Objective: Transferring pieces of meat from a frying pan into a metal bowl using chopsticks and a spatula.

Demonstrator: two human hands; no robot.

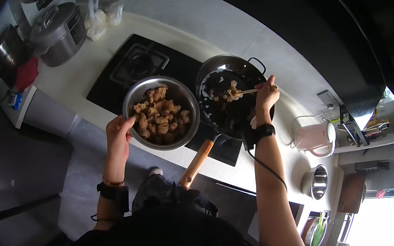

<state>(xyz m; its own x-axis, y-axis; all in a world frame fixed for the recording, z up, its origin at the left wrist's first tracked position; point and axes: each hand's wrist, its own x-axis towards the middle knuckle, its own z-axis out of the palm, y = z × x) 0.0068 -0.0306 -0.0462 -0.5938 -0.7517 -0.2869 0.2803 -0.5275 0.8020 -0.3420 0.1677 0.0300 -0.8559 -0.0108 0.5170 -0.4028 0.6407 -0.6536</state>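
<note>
My left hand (121, 132) grips the left rim of a stainless steel bowl (192, 122), held over the front of the black gas hob (103, 89). Browned fried pieces (164, 112) lie in the bowl. Wooden chopsticks (249, 92) are in my right hand (267, 95), their tips at a paler battered piece (233, 92) in the dark wok (206, 66). Dark liquid, probably oil, with pale bits on it covers the wok's bottom. The wok's wooden handle (198, 162) points towards me, past the counter's front edge.
On the left of the counter stand an electric pressure cooker (58, 35), a dark pot (8, 54) and tied plastic bags (97, 22). To the right are a pink electric kettle (314, 137) with its cable and an empty steel bowl (315, 181). A range hood (311, 33) overhangs the wok.
</note>
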